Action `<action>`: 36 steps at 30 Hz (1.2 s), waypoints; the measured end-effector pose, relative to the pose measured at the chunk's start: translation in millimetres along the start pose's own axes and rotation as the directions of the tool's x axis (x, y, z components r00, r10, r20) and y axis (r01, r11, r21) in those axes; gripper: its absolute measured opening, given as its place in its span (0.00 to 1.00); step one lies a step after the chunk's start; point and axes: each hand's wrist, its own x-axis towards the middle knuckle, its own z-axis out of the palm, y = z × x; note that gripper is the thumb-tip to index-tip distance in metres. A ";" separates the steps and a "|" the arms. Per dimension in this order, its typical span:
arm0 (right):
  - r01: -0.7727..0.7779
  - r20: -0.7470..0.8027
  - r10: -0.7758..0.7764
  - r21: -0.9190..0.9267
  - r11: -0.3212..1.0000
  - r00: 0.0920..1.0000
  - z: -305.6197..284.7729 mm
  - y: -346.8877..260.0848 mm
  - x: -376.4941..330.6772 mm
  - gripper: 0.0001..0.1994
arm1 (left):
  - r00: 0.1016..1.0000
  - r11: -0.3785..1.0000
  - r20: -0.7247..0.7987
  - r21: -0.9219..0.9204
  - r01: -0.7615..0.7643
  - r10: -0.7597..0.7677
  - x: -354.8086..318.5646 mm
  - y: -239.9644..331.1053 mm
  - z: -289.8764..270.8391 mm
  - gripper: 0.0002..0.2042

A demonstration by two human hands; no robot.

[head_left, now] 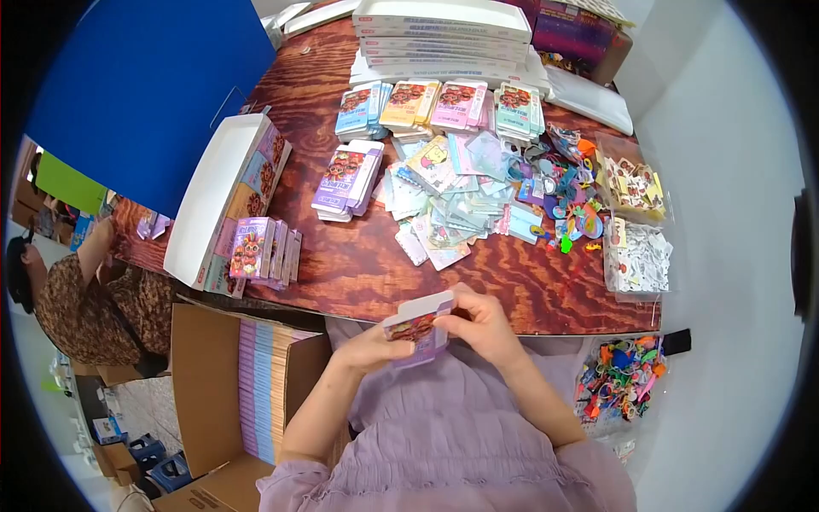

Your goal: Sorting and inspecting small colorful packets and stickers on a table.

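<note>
Just off the table's near edge, I hold a small purple printed card box (pixel 416 327) with its pale top flap standing up. My left hand (pixel 368 348) grips its left side, thumb across the front. My right hand (pixel 485 326) closes on its upper right corner with thumb and fingers. What is inside the box is hidden. Ahead on the table lies a stack of flattened purple boxes (pixel 345 181). To its right spreads a loose heap of pastel cards (pixel 444 205). Small colourful plastic trinkets (pixel 554 196) lie beside the cards.
An open white display tray (pixel 209 188) stands at left, with several made-up boxes (pixel 254 247) by it. Behind are coloured box stacks (pixel 409 104) and piled white trays (pixel 439 38). Bags of small parts (pixel 640 256) lie right. A carton (pixel 205 384) stands lower left; another person (pixel 102 307) sits beyond.
</note>
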 end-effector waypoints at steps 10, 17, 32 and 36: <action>0.385 0.136 -0.419 -0.704 0.597 0.898 3.4 -43.3 -12.9 0.08 | 0.997 0.994 0.009 0.078 -0.079 0.079 14.5 -1.4 31.1 0.31; 0.272 -0.077 -0.291 -0.195 0.942 0.954 8.2 -42.3 -22.9 0.11 | 0.976 0.987 -0.162 -0.033 -0.155 0.147 20.7 -2.1 38.2 0.21; 0.262 -0.362 -0.355 -0.281 0.923 0.862 0.6 -23.4 -28.0 0.10 | 0.837 0.880 -0.305 0.300 -0.369 0.455 11.9 -0.4 64.9 0.27; 0.242 -0.336 -0.313 -0.236 0.941 0.888 -2.6 -28.5 -28.0 0.08 | 0.827 0.657 -0.159 0.693 -0.296 0.540 3.3 7.7 65.3 0.32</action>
